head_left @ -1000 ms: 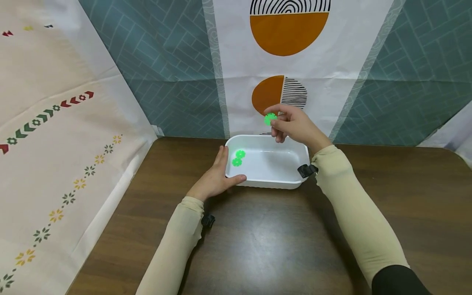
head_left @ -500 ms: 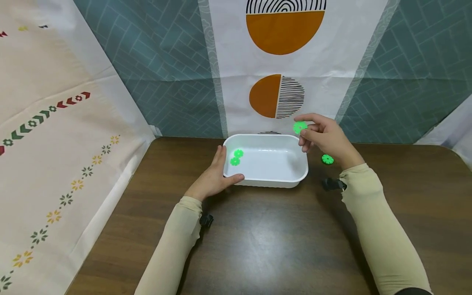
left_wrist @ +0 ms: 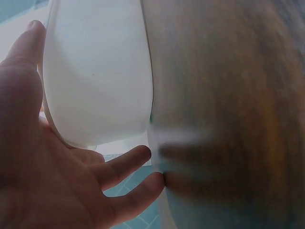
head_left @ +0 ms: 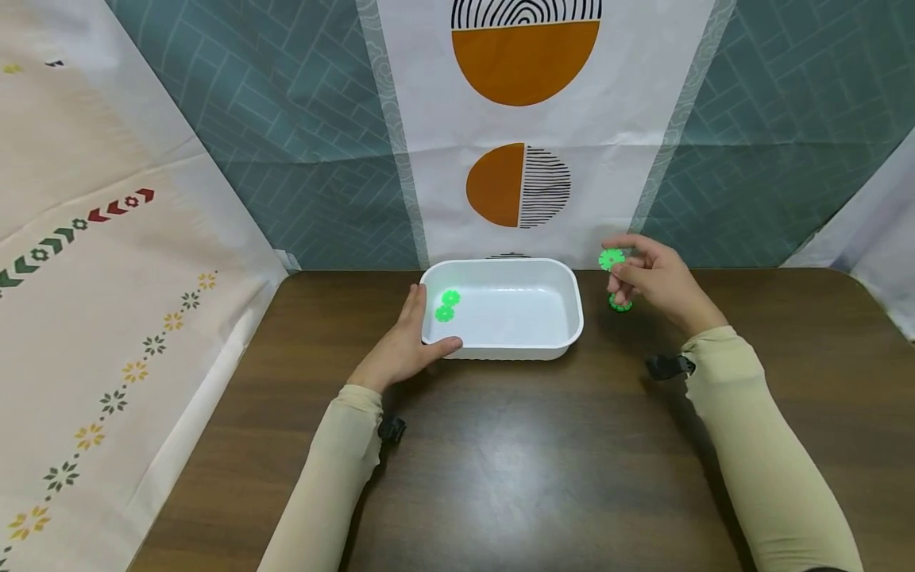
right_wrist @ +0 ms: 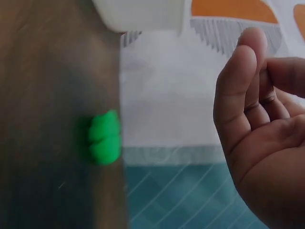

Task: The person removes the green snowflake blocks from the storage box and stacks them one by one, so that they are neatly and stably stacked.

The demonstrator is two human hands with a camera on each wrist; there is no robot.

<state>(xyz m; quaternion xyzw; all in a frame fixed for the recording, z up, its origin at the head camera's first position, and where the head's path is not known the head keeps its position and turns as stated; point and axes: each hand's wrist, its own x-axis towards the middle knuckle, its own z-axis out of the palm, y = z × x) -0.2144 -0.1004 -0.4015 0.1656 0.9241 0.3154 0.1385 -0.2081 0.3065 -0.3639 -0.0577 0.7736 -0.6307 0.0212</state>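
My right hand (head_left: 661, 282) pinches a flat green flower-shaped disc (head_left: 611, 259) between thumb and forefinger, to the right of a white rectangular tray (head_left: 511, 352). Beneath its lower fingers, another green disc (head_left: 620, 307) lies on the table, partly covered in the head view. That table piece shows as a blurred green lump (right_wrist: 105, 138) in the right wrist view, where the held disc is hidden. My left hand (head_left: 400, 345) rests against the tray's left end, thumb along the front rim and fingers outside the left wall. Two green discs (head_left: 445, 313) lie inside the tray, at its left.
The brown wooden table (head_left: 486, 469) ends at its back edge against a teal and white patterned cloth (head_left: 314, 199). A cream cloth (head_left: 179, 381) with flower motifs slopes along the left side.
My right hand, still pinching the disc, has moved from above the tray to the right, over the table piece. The left hand stays at the tray. The head view has shifted slightly.
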